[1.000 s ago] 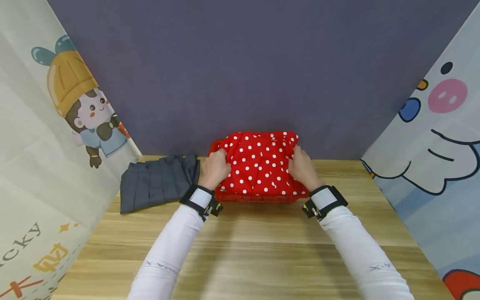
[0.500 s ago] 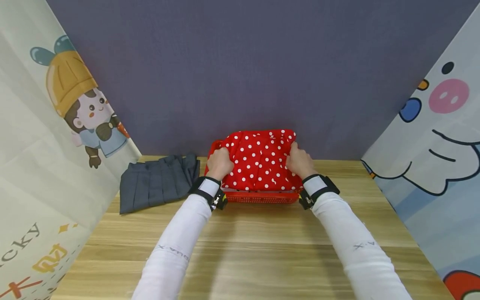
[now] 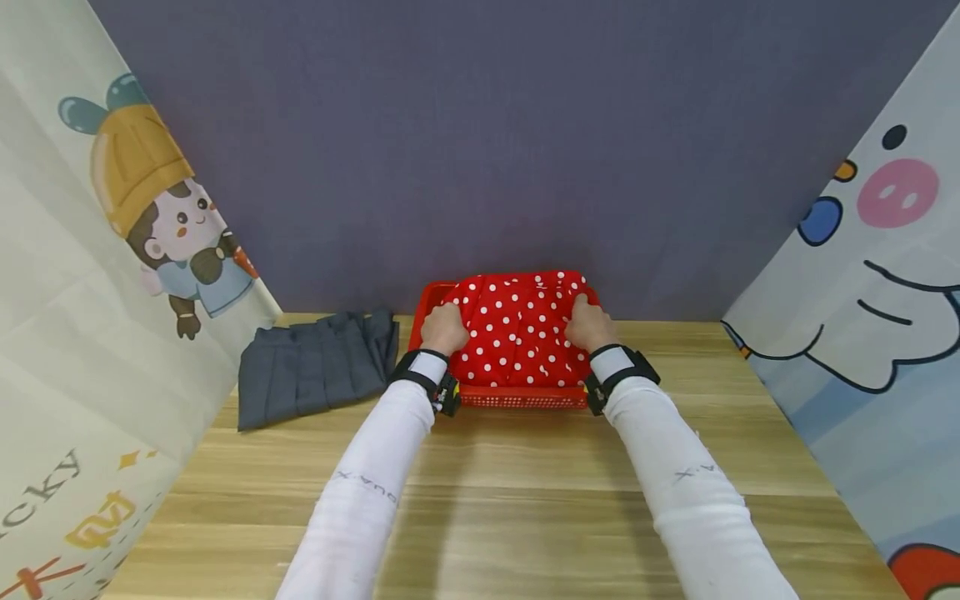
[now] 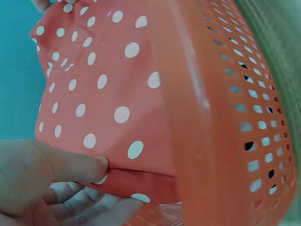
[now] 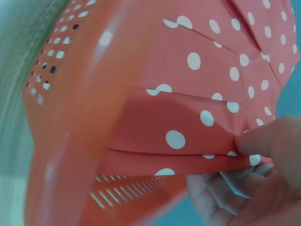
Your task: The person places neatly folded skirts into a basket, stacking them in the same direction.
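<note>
A folded red cloth with white polka dots [image 3: 517, 333] sits within the rim of a red plastic basket [image 3: 525, 400] at the table's far side. My left hand [image 3: 445, 328] pinches the cloth's left edge, thumb above and fingers beneath, as the left wrist view [image 4: 70, 183] shows. At the opposite edge my right hand [image 3: 588, 325] pinches it the same way; in the right wrist view the thumb presses on top of the cloth [image 5: 188, 117] and the fingers curl under. Slotted basket wall [image 5: 127, 202] shows below the cloth there. The basket's bottom is hidden.
Left of the basket lies a dark grey pleated garment [image 3: 315, 367] on the wooden table [image 3: 517, 500]. A dark grey-blue panel [image 3: 480, 150] rises right behind the basket. Printed curtains [image 3: 862, 292] flank both sides.
Both hands have drawn slightly closer together with the polka-dot cloth between them. The cloth rose a little, then came down into the basket, so more of the basket's rim shows. The grey garment stays put.
</note>
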Available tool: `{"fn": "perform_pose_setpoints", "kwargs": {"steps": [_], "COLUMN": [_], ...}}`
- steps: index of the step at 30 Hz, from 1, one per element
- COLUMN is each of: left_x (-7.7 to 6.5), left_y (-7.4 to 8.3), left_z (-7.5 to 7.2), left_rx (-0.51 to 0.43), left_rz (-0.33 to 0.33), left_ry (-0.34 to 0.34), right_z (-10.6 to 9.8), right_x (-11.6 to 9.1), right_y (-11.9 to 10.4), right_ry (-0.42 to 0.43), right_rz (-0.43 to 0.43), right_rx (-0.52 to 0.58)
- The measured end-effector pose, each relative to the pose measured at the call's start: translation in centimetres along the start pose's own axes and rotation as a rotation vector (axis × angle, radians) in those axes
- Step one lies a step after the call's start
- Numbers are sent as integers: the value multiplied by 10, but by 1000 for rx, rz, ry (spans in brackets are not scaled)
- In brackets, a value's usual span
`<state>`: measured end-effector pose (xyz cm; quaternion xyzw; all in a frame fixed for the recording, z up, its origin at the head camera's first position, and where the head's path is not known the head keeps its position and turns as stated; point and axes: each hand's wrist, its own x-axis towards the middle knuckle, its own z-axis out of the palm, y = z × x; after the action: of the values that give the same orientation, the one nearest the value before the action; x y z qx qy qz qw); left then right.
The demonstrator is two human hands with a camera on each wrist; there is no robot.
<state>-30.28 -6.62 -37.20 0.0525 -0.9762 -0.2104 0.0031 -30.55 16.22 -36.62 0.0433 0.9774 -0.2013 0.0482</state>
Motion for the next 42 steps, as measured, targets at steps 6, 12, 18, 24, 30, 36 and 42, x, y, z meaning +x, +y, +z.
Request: {"fn": "perform_pose_setpoints", "kwargs": {"steps": [6,12,18,24,30,36,42], "left_x": [4,8,11,15,16,17,14], "left_y": [-6,-8,-5,-3,-4,-6,-5], "left_z": [6,12,15,17,20,20,14], "left_rx": [31,76,88,127,157,209,213], "left_rz": [8,13,-13,6,19,42,48], "left_ry": [-29,-59,-83,-112,-130,-214,-318], "right_z": [12,17,18,19,21,24,25], "right_x": [3,4,6,10,11,10,7], "right_y": [0,0,4,9,10,13,14], "right_ry": [-8,-67,-129,-282,-337,-370,-429], "right_rz": [10,33,37,-2,-47,-105,-124], "right_rx": [-38,-8,22,83,71,26,-24]}}
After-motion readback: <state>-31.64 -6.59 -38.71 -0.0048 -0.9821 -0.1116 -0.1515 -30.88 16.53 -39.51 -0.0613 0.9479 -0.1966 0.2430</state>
